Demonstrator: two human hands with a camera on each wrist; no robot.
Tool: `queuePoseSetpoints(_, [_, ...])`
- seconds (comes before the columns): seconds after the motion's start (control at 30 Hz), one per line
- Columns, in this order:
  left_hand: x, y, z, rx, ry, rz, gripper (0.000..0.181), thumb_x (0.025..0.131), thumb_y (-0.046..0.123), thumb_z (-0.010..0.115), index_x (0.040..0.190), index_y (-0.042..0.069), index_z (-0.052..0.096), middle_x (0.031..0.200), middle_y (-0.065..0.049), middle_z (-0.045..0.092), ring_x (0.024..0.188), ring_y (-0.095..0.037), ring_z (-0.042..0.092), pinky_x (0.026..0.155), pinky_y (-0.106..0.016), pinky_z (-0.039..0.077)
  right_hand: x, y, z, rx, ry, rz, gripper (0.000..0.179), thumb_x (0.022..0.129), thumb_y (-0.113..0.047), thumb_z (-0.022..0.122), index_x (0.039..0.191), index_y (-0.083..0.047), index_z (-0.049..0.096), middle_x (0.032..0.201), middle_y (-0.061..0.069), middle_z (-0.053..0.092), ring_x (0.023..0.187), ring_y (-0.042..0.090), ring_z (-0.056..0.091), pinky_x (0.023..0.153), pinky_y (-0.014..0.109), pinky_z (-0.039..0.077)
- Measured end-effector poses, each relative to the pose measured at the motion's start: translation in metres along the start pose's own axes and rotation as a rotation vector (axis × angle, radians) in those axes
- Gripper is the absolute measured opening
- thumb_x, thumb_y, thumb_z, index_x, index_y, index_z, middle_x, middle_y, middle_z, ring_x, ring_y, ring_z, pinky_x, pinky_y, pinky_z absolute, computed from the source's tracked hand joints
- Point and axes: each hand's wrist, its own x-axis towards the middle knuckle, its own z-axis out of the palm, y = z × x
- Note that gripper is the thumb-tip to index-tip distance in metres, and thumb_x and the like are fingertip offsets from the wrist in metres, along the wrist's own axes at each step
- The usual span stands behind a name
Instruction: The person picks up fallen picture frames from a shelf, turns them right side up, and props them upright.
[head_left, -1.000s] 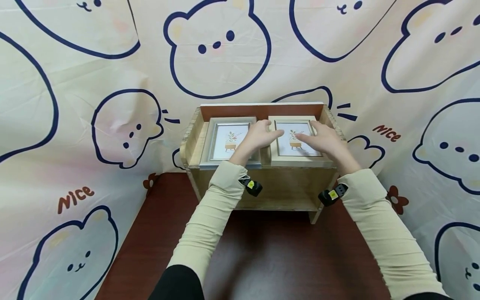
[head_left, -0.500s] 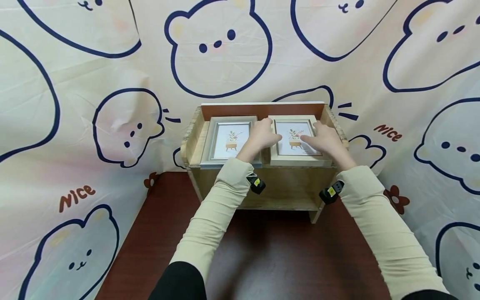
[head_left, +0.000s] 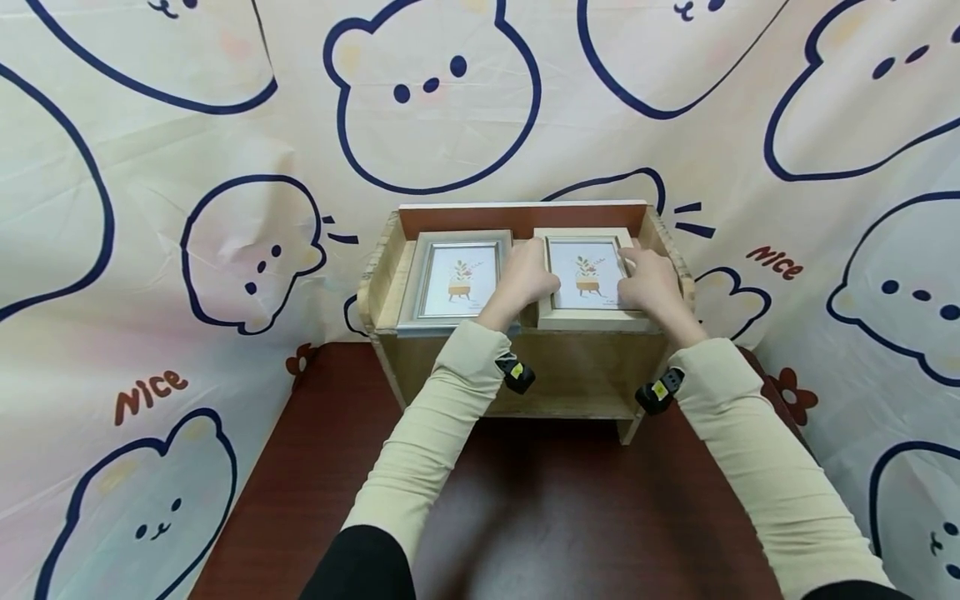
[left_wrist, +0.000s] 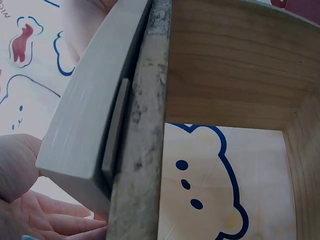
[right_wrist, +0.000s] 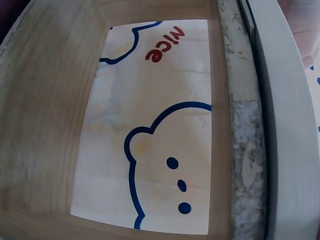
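Note:
A cream picture frame (head_left: 588,317) with a potted plant print lies face up on top of the wooden shelf unit, on the right. My left hand (head_left: 525,275) grips its left side; in the left wrist view the thumb and fingers (left_wrist: 55,217) sit around a corner of the pale frame (left_wrist: 85,110). At the opposite side my right hand (head_left: 651,283) holds the right edge with bent fingers. The right wrist view shows the frame's long edge (right_wrist: 290,125) and part of a hand. Left of it lies a silver-grey picture frame (head_left: 420,283) with a similar print.
The wooden shelf unit (head_left: 562,375) has raised sides, a brown back panel (head_left: 457,220) and an open space underneath. It stands on a dark red-brown table (head_left: 525,517). Cartoon-printed cloth (head_left: 300,150) hangs behind and at both sides.
My right thumb has moved right, off the print to the frame's right edge, and the fingers have bent. My left hand has drawn in against the left edge. Both frames stay in place.

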Motion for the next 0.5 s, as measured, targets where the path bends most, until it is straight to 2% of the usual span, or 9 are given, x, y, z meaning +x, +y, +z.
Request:
queuePoseSetpoints(0.1, [-0.0024,0.0015,0.0003,-0.003,0.016,-0.002,0.030,0.076,0.005,0.062,0.104,-0.001,0.053,0.091,-0.009,0.054,0.076,-0.021,0.045,0.053,-0.025,0.036,-0.0019,0.0007,0.0021,0.034,0.034,0.012,0.063,0.070,0.004,0.044,0.133,0.000,0.043,0.135,0.025,0.039,0.102,0.038,0.040,0.084,0.049,0.035])
queuePoseSetpoints(0.23, [-0.0044,0.0029,-0.0007,-0.034,0.060,-0.007,0.016,0.073,0.002,0.062,0.086,0.000,0.052,0.077,-0.007,0.048,0.068,-0.020,0.041,0.049,-0.024,0.032,-0.0044,0.0006,0.0043,0.089,0.103,0.010,0.061,0.070,0.005,0.042,0.131,-0.001,0.047,0.133,0.024,0.042,0.099,0.036,0.040,0.079,0.045,0.035])
queuePoseSetpoints(0.37, [-0.0050,0.0030,-0.0034,-0.083,0.090,-0.032,0.016,0.071,0.003,0.064,0.071,0.003,0.048,0.067,-0.005,0.042,0.062,-0.018,0.040,0.045,-0.023,0.032,-0.0062,-0.0002,0.0071,0.122,0.170,-0.009,0.058,0.071,0.006,0.043,0.128,-0.001,0.050,0.130,0.023,0.046,0.096,0.034,0.042,0.076,0.043,0.035])
queuePoseSetpoints(0.4, [-0.0047,0.0025,-0.0039,-0.094,0.091,-0.039,0.019,0.071,0.004,0.065,0.069,0.004,0.046,0.065,-0.005,0.040,0.060,-0.018,0.040,0.044,-0.023,0.032,-0.0063,-0.0001,0.0079,0.122,0.188,-0.019,0.058,0.070,0.006,0.043,0.127,-0.001,0.051,0.128,0.023,0.048,0.092,0.033,0.043,0.073,0.041,0.035])
queuePoseSetpoints(0.5, [-0.0031,0.0012,-0.0052,-0.096,0.095,-0.051,0.028,0.070,0.008,0.068,0.064,0.007,0.041,0.061,-0.002,0.035,0.058,-0.017,0.038,0.045,-0.023,0.031,-0.0063,0.0008,0.0100,0.134,0.234,-0.047,0.058,0.070,0.007,0.042,0.126,-0.001,0.052,0.117,0.024,0.055,0.063,0.027,0.042,0.058,0.035,0.032])
